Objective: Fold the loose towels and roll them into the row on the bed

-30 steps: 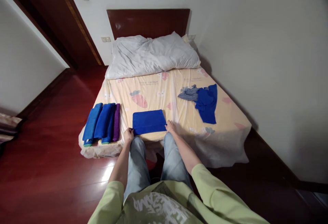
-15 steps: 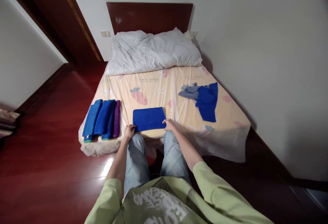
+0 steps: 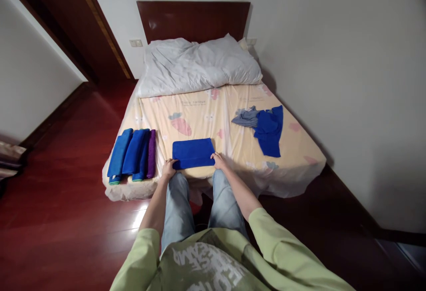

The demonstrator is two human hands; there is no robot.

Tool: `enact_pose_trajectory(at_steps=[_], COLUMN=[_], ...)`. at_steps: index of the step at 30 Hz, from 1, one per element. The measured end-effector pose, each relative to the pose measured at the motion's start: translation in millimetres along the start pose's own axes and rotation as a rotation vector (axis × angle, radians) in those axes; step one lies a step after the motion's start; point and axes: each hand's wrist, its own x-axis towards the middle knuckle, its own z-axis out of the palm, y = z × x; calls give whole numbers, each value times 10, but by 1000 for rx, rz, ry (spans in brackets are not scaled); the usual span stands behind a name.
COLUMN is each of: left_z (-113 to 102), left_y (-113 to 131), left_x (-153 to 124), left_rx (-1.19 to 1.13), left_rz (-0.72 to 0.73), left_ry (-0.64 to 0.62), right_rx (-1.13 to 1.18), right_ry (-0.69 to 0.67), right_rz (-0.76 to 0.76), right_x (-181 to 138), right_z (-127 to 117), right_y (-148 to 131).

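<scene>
A blue towel [image 3: 193,152], folded into a flat rectangle, lies at the front edge of the bed. My left hand [image 3: 169,168] pinches its near left corner. At the near right edge, my right hand [image 3: 218,160] grips the same towel between thumb and fingers. Left of it, several rolled or folded towels lie side by side: blue ones [image 3: 136,151] with green trim and a purple one [image 3: 151,153]. Over on the right, a loose blue cloth [image 3: 269,133] is heaped against a crumpled grey cloth [image 3: 246,118].
The bed has a yellow sheet [image 3: 203,120] with carrot prints. A white quilt [image 3: 199,67] is bunched below the dark wooden headboard [image 3: 195,20]. A wall stands close along the bed's right side; red wooden floor [image 3: 66,220] runs along the left.
Both hands keep their hold on the folded blue towel, with only a very slight shift of the fingers. The other towels and cloths stay where they were.
</scene>
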Motion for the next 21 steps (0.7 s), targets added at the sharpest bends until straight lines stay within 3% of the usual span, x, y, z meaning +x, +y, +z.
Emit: enact_pose_trajectory(at_steps=[6, 14, 21], left_z=[4, 4, 31], left_y=[21, 28, 17], left_x=[-102, -163, -164], left_rx=[-121, -180, -187], left_rz=[-40, -116, -183], left_ry=[112, 173, 197], right_rx=[-30, 168, 210], right_ry=[48, 161, 159], right_rz=[-10, -18, 104], right_x=[21, 86, 99], right_z=[2, 33, 35], right_y=[-12, 133, 171])
